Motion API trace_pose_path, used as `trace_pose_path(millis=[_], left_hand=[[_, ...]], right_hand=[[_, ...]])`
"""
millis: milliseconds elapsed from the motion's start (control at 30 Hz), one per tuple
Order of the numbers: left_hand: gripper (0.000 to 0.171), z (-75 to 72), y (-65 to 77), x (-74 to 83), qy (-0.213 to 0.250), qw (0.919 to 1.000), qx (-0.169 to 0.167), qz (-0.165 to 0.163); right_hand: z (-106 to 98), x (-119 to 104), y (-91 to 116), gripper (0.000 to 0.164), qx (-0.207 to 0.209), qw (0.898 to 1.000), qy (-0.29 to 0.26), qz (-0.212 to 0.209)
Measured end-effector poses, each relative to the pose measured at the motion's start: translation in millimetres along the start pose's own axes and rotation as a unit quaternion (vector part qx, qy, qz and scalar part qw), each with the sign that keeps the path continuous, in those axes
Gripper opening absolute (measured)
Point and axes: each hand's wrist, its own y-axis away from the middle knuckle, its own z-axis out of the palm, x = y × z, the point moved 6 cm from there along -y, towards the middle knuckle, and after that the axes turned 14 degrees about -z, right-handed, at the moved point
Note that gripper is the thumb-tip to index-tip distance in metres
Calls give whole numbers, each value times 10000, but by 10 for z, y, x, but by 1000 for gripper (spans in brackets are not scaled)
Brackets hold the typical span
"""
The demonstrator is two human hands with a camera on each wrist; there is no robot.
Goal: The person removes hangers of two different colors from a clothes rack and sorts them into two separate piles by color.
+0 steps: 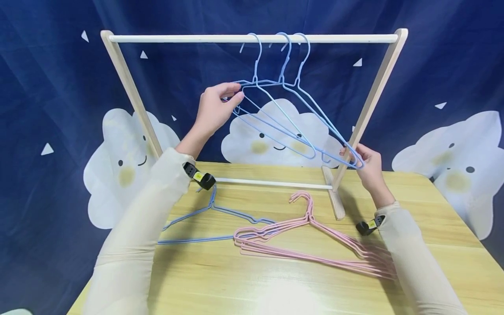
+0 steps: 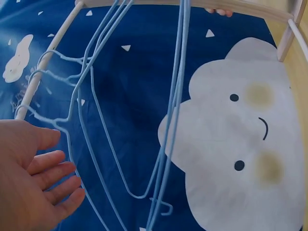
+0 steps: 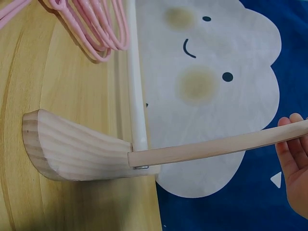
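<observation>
Three blue wire hangers (image 1: 284, 65) hang by their hooks from the white top rod (image 1: 177, 39) of a wooden clothes rack, their lower right ends close together. My left hand (image 1: 218, 105) is beside their left ends. In the left wrist view, the fingers of the left hand (image 2: 41, 178) are loosely bent, with a hanger's wire passing behind them; no grip shows. My right hand (image 1: 370, 168) grips the rack's right wooden post (image 1: 370, 100), next to the hangers' right ends. The right wrist view shows the fingers of the right hand (image 3: 296, 163) behind the post; the thumb is hidden.
Stacked pink hangers (image 1: 311, 221) lie on the wooden table (image 1: 220, 280), overlapping blue hangers (image 1: 197, 239) on the left. A white lower bar (image 1: 271, 183) joins the rack's sides. The right foot (image 1: 334, 197) stands on the table. Behind hangs a dark blue cloud-patterned curtain (image 1: 51, 87).
</observation>
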Motion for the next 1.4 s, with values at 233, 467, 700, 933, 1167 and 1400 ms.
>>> trace_pose_path(millis=[233,467,700,933,1167,1400], left_hand=[[40,148,-172,196,-207,9989,-371,173],[31,159,-287,288,312,9969,-715,-121],[25,142,-353,365,973,9895,-949,-481],[20,146,-385,395,1541,9755,-1218,-996],[15,37,-435,452,2287,9594,-1113,-1217],[17,-80,-437,464,2360,9578,-1274,-1038]], right_hand=[[-57,211,10,22,43,9999,-100,26],[-6,13,-4,23,9,9999,-163,14],[12,-60,-17,21,-27,10000,55,51],[3,-38,-8,21,32,10000,-33,80],[25,-29,16,24,43,9997,-158,182],[23,-61,8,24,-8,10000,54,69]])
